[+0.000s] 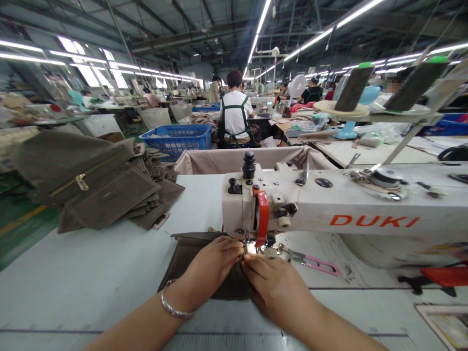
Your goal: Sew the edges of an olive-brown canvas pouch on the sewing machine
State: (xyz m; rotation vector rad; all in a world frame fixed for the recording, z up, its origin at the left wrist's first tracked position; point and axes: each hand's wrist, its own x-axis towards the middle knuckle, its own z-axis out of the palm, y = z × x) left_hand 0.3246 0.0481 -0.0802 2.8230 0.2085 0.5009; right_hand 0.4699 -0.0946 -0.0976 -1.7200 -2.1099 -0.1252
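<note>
A dark olive-brown fabric panel [230, 285] lies on the pale sewing table, its right edge under the needle area of a white sewing machine [303, 204]. My left hand [214, 265], with a silver bangle at the wrist, grips the panel's edge just left of the needle, fingers close together. Right in front of the presser foot, my right hand [274, 280] pinches the same edge. The fingertips of both hands nearly meet there, and the seam beneath them is mostly hidden. Pink-handled thread snips [321, 264] rest on the machine bed beside my right hand.
A heap of olive fabric pieces [109, 192], one with a brass zip, stands at the table's left. An orange-red guard [262, 217] hangs by the needle. Behind are a blue basket [179, 136], a cloth-lined trough [204, 161], and a seated co-worker [237, 109]. Thread cones [354, 87] stand at right.
</note>
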